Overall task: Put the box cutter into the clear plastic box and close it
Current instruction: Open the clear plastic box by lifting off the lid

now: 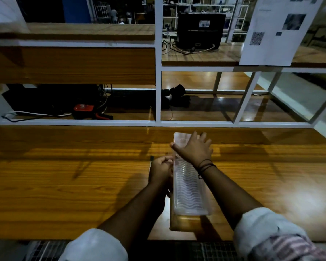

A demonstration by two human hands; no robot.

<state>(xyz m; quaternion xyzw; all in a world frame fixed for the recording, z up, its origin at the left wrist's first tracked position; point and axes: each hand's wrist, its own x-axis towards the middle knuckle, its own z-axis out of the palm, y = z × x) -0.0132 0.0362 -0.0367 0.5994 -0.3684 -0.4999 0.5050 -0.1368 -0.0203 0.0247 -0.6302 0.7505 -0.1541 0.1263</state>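
A long clear plastic box [188,187] with a wavy-ribbed lid lies lengthwise on the wooden table [64,185]. The lid looks tilted up above the base [179,224]. My right hand [194,149] lies over the lid's far end, fingers spread on top and thumb hooked on its left edge. My left hand [161,169] is curled against the box's left side. It holds a slim object that I take for the box cutter [151,158]; only the dark tip and a thin pale edge show past the hand.
A white-framed wooden shelf unit rises behind the table. A red-and-black tool [88,111] and cables lie in its lower left bay, a black object [179,95] in the middle bay. A printed sheet [275,29] hangs at upper right. Bare tabletop stretches left and right of the box.
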